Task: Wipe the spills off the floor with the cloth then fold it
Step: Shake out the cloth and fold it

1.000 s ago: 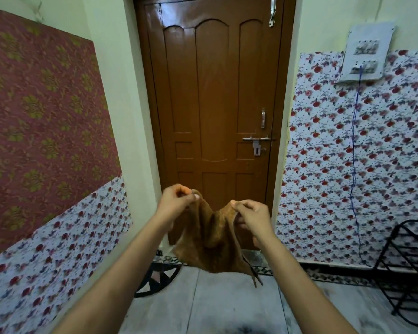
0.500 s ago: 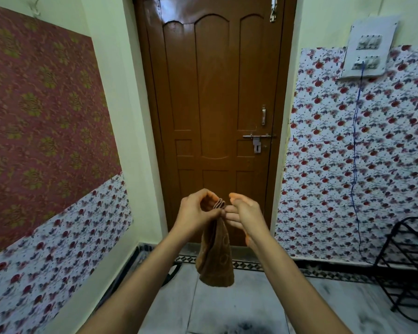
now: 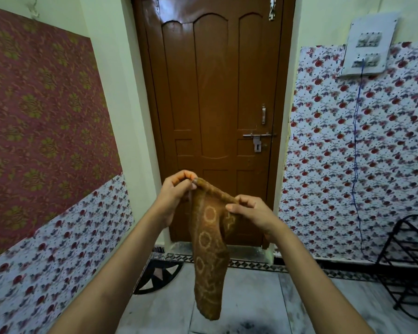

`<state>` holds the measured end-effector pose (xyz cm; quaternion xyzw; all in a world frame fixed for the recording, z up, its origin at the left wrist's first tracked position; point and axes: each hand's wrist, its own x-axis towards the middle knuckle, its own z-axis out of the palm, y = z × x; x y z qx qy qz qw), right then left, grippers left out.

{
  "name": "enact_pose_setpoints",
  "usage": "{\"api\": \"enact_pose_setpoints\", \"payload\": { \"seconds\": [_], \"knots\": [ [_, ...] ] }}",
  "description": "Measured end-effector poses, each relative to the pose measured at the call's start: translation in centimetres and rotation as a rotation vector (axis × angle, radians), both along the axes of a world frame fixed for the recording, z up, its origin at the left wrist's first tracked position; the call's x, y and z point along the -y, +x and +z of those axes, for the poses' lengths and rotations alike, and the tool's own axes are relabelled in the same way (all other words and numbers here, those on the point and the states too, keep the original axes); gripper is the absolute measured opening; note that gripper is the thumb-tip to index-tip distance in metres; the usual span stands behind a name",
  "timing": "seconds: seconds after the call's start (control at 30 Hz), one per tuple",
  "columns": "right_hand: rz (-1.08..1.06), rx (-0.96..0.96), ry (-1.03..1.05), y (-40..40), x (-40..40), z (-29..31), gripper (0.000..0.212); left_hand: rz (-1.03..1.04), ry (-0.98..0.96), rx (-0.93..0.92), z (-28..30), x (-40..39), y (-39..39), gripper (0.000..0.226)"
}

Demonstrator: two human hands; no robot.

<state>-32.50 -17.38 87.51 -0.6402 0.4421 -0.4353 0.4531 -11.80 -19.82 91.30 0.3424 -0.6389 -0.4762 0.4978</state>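
item: brown cloth (image 3: 209, 249), held in mid-air, fold step in hand.
left hand (image 3: 176, 194) pinches the upper corner of the top edge, fingers closed on the fabric; right hand (image 3: 250, 212) sits at 4 o'clock from it, thumb and fingers closed on the same edge, lower and nearer the camera. the cloth hangs from that edge as a narrow doubled strip with ring patterns, its tail pointing to 6 o'clock, clear of the floor (image 3: 251, 300) and in front of the wooden door (image 3: 215, 104). judged stage: wiping seems over, folding under way, one lengthwise fold apparently made. next move likely calls for bringing the hanging tail up to the held edge, corners matched, grip kept firm so the layers do not slip.
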Motion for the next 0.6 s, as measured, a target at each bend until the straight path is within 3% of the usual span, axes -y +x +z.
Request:
{"api": "enact_pose_setpoints", "payload": {
  "seconds": [0.1, 0.2, 0.33, 0.5, 0.6],
  "knots": [
    [-0.032, 0.204, -0.056, -0.2, 0.0, 0.3, 0.005, 0.009, 0.0, 0.081, 0.0, 0.2, 1.3, 0.014],
    [-0.081, 0.233, -0.135, 0.4, 0.2, 0.9, 0.004, 0.019, -0.033, 0.197, 0.3, -0.1, 2.0, 0.02],
    [-0.124, 0.193, -0.196, 0.6, 0.4, 2.4, 0.017, -0.054, -0.02, 0.4, 1.3, -0.3, 3.1, 0.027],
    [0.016, -0.086, -0.214, 0.9, 0.8, 3.8, 0.04, -0.228, -0.026, 0.621, 3.0, -0.9, 1.4, 0.054],
    [0.008, -0.06, -0.243, 1.0, 0.7, 3.9, 0.042, -0.195, -0.11, 0.748, 2.7, -0.7, -0.4, 0.033]
  ]
}}
